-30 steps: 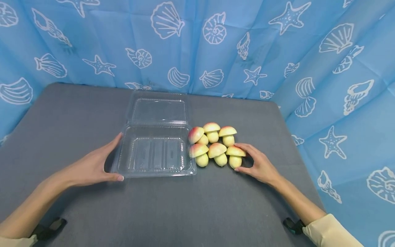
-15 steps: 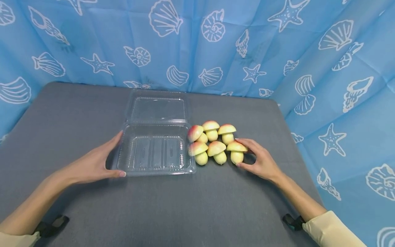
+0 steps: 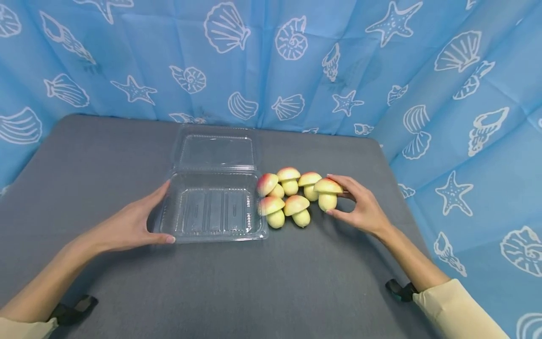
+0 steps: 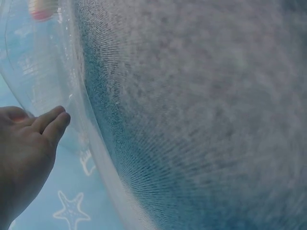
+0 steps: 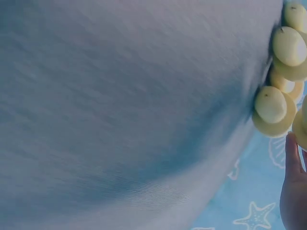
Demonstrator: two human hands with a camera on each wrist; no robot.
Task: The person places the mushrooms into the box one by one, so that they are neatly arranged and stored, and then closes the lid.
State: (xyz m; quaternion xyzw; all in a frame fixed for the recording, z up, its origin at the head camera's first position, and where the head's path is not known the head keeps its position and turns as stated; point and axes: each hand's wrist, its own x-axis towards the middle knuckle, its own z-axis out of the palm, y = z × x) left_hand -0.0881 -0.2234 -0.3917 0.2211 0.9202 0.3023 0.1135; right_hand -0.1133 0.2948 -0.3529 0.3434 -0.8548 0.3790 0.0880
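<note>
A clear plastic clamshell container (image 3: 220,238) lies with its lid (image 3: 218,153) folded back on the table. At its left side is my left hand (image 3: 131,223), fingers along the edge and thumb extended by the front corner. My right hand (image 3: 364,209) pinches a yellow, red-tinged toy mushroom (image 3: 328,201) between thumb and fingers, raised off the table. Several similar mushrooms (image 3: 300,218) stay grouped against the container's right side. In the right wrist view, the fingers (image 5: 292,158) touch the held mushroom's cap, partly cut off by the frame edge.
A grey cloth-covered table (image 3: 262,292) spreads beneath everything. Behind it and along the right hangs a blue curtain (image 3: 271,70) printed with white shells and starfish. Dark straps (image 3: 402,291) circle both wrists.
My right hand has lifted the front right mushroom up off the table and slightly away from the others. My left hand has stayed at the container's left edge.
</note>
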